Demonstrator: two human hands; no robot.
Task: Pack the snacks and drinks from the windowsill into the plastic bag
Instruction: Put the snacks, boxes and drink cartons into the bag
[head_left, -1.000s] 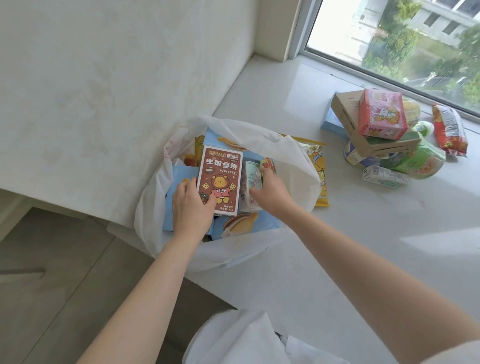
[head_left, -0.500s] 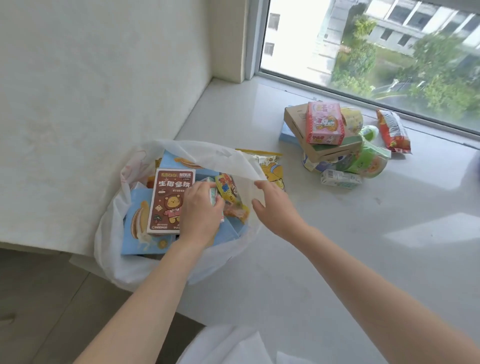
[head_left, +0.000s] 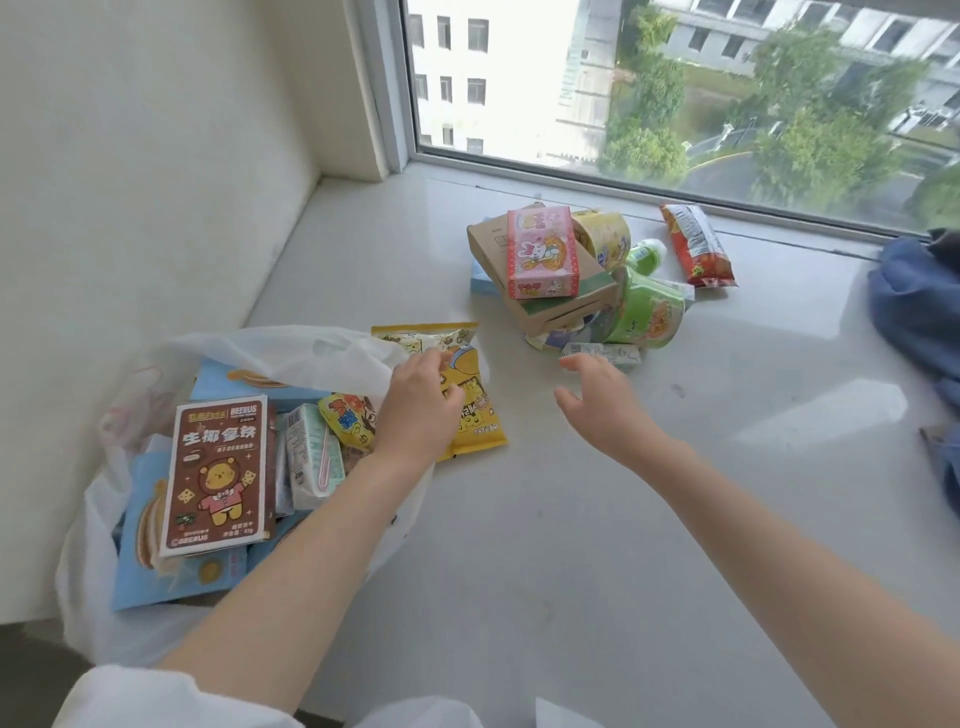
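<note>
A white plastic bag (head_left: 291, 353) lies open at the sill's left edge. Inside it are a brown bear box (head_left: 218, 473), a small drink carton (head_left: 311, 457), a blue packet (head_left: 171, 582) and a small yellow snack (head_left: 350, 418). My left hand (head_left: 423, 410) hovers over a yellow snack packet (head_left: 475, 415) at the bag's right rim, fingers relaxed, holding nothing. Empty and with fingers spread, my right hand (head_left: 605, 405) reaches toward a small carton (head_left: 602, 355) at the front of the snack pile. That pile has a pink box (head_left: 543, 252) on a cardboard box (head_left: 561, 306), green cups (head_left: 649, 312) and a red packet (head_left: 698, 244).
The white windowsill (head_left: 571, 519) meets a wall on the left and a window at the back. Blue cloth (head_left: 919, 301) lies at the right edge. The sill's left edge drops off beside the bag.
Both hands have left the bag's contents. The left moved to the bag's right rim over the yellow packet; the right moved away toward the pile.
</note>
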